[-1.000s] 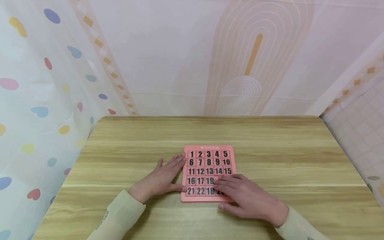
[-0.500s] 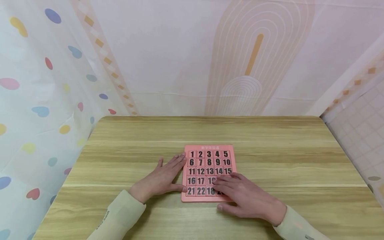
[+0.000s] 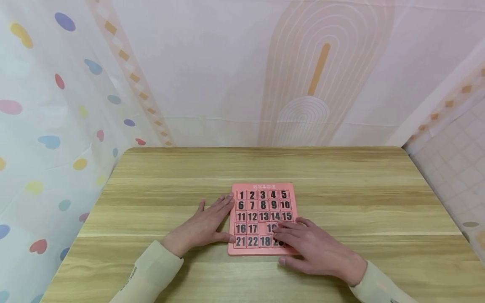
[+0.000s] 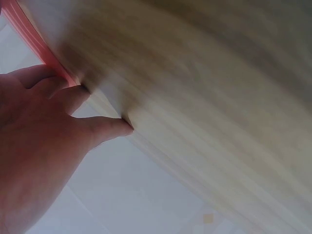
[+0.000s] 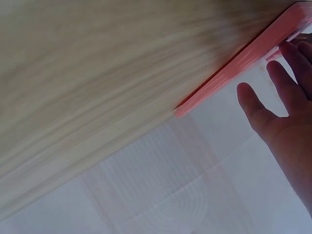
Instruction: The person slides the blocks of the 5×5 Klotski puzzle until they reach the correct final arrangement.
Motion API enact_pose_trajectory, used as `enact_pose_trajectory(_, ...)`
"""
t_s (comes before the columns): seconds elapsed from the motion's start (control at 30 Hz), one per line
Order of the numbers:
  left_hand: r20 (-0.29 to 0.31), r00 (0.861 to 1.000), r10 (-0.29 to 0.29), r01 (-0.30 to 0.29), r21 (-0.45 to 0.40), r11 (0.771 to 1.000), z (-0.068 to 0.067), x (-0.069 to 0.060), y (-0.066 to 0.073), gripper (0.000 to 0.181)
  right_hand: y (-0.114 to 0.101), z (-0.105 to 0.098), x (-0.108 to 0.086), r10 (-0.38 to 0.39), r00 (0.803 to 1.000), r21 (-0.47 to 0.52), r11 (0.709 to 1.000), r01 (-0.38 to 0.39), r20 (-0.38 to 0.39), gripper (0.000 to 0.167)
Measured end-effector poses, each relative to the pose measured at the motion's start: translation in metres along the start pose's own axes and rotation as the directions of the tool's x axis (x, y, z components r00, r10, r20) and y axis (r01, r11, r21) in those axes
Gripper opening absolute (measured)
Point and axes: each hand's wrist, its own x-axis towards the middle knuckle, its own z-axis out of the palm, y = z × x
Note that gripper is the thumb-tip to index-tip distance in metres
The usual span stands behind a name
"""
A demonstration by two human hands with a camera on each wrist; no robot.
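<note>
A pink number sliding puzzle point(image 3: 262, 251) lies flat on the table, its rows running from 1 at the top left. My left hand point(image 3: 202, 225) rests at its left edge, fingertips and thumb touching the frame. In the fourth row, a gap lies between tile 17 point(image 3: 252, 228) and tile 19 point(image 3: 270, 228). My right hand point(image 3: 318, 248) reaches over the lower right corner, with its fingertips on tile 19. Tiles under that hand are partly hidden. Tile 18 point(image 3: 265, 241) sits in the bottom row. The right wrist view shows the puzzle's side point(image 5: 229, 73) and loosely extended fingers.
The wooden table point(image 3: 182, 168) spreads around the puzzle. A patterned cloth point(image 3: 212, 75) hangs behind its far edge, and a dotted cloth point(image 3: 75, 126) hangs on the left.
Tile 19 has slid to the right under my right fingers, and a gap has appeared to its left. The right hand moved slightly right; the left hand stays in place.
</note>
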Motion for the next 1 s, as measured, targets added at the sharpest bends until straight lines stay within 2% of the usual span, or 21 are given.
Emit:
enact_pose_trajectory(0.77,0.002,1.000,-0.011,0.011,-0.011,1.000,0.0027,-0.0008,-0.0013,0.104,0.0039,-0.0012,-0.0104,0.005,0.999,-0.017,1.000,-0.005,-0.050,0.055)
enact_pose_trajectory(1.0,-0.009,1.000,0.008,-0.008,-0.006,1.000,0.0012,-0.0005,-0.0007,0.103,-0.0049,-0.0018,-0.0096,-0.081,0.996,-0.041,0.996,0.080,-0.034,0.056)
